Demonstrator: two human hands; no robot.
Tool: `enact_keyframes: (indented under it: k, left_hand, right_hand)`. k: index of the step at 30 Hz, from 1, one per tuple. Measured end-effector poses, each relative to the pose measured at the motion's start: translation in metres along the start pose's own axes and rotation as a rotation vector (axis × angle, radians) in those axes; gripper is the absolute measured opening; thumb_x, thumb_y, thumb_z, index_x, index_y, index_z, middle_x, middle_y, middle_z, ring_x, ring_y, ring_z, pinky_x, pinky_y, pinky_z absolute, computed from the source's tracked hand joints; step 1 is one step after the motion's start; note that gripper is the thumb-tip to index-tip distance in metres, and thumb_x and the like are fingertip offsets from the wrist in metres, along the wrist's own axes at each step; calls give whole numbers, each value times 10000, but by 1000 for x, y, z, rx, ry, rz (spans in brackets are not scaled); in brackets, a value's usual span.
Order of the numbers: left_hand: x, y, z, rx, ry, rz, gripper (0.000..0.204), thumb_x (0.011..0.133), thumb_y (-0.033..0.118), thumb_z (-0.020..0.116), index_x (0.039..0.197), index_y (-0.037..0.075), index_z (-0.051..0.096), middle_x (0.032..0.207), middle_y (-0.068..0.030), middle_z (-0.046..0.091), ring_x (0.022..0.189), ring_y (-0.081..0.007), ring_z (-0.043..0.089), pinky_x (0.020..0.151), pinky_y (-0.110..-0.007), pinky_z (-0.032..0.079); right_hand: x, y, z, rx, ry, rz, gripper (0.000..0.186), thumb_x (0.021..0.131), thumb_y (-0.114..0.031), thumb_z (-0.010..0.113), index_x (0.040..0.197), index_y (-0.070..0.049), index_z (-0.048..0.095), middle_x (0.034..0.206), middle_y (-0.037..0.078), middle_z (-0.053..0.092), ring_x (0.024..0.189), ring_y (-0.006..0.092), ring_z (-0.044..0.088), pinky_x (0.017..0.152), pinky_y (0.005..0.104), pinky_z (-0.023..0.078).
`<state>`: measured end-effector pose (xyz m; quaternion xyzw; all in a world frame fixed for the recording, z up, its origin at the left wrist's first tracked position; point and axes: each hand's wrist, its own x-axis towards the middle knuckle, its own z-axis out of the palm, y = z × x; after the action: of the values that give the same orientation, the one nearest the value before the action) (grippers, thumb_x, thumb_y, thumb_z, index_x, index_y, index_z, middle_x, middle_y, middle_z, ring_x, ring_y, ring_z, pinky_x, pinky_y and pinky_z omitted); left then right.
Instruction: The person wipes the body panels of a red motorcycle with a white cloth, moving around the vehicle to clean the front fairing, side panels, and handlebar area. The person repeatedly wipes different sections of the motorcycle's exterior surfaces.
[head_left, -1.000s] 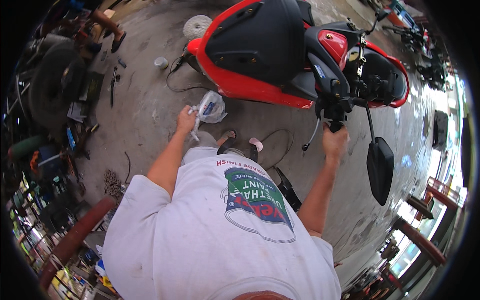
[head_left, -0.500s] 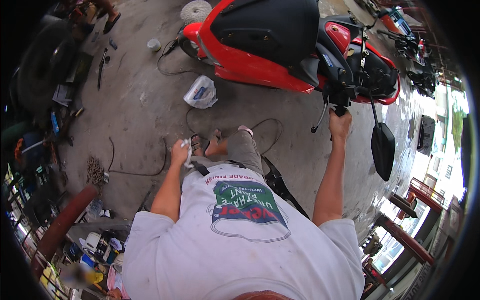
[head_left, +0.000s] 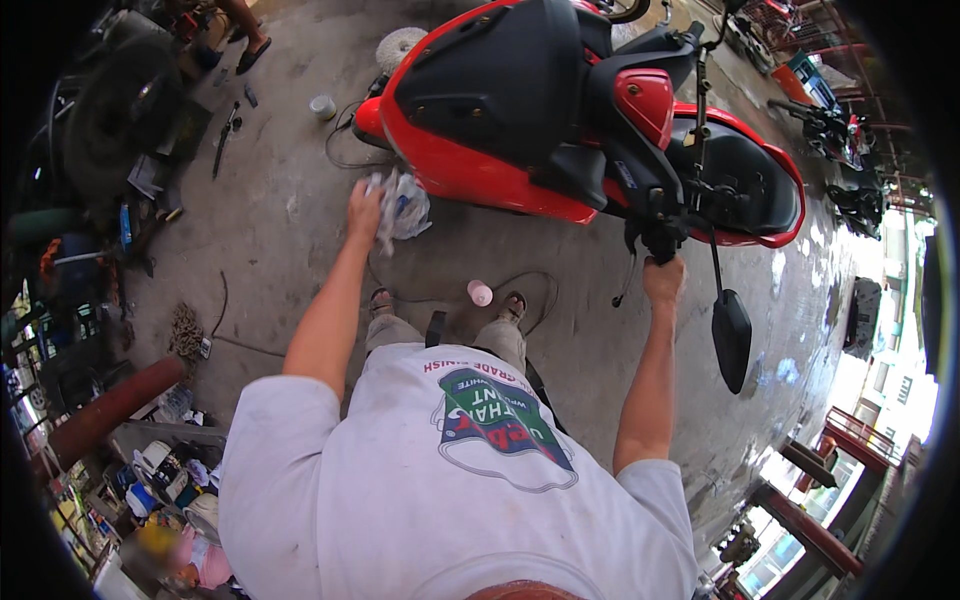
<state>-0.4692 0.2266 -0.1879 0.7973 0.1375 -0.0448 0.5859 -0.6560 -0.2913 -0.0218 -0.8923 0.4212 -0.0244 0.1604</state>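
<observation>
Fingers (head_left: 361, 196) of the left hand (head_left: 364, 212), now farther forward, clutch white cloth (head_left: 386, 236); the right hand (head_left: 665, 281) wraps the handlebar grip (head_left: 660, 247).

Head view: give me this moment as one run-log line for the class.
left hand: holding white cloth near bag | right hand: around handlebar grip | scooter: red, black | pink cup: on floor

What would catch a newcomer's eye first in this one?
The red-and-black scooter across the top centre would likely draw the eye first, with the person's right grip on its handlebar end. Next comes the white printed T-shirt, lower centre. Left of centre, the left grip holds a blurred whitish cloth by a clear plastic bag.
</observation>
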Motion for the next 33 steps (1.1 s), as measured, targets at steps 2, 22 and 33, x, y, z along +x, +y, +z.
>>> enact_keyframes:
  k: [2, 22, 33]
  left_hand:
    - [25, 52, 53, 0, 72, 32, 329, 910, 251, 647, 1121, -1, 657, 1070, -247, 718, 1001, -452, 668, 895, -481, 500]
    - [-58, 142, 181, -72, 549, 70, 226, 823, 192, 687, 977, 27, 702, 932, -267, 728, 955, -458, 718, 813, -490, 545]
    - [-57, 126, 179, 93, 606, 335, 219, 869, 112, 585, 1031, -6, 674, 1134, -305, 666, 1077, -500, 636, 889, -537, 510]
  right_hand:
    - [-9, 7, 1, 167, 66, -284, 233, 803, -167, 740, 989, -28, 752, 870, 239, 732, 855, 437, 718, 756, 495, 549]
    - [0, -3, -31, 566, -532, -8, 214, 876, -104, 771, 748, -19, 622, 583, 22, 540, 418, 164, 517, 414, 346, 403]
    - [-6, -4, -29, 490, -406, 79, 140, 862, -90, 748, 806, -16, 643, 562, 21, 520, 391, 175, 505, 387, 348, 381]
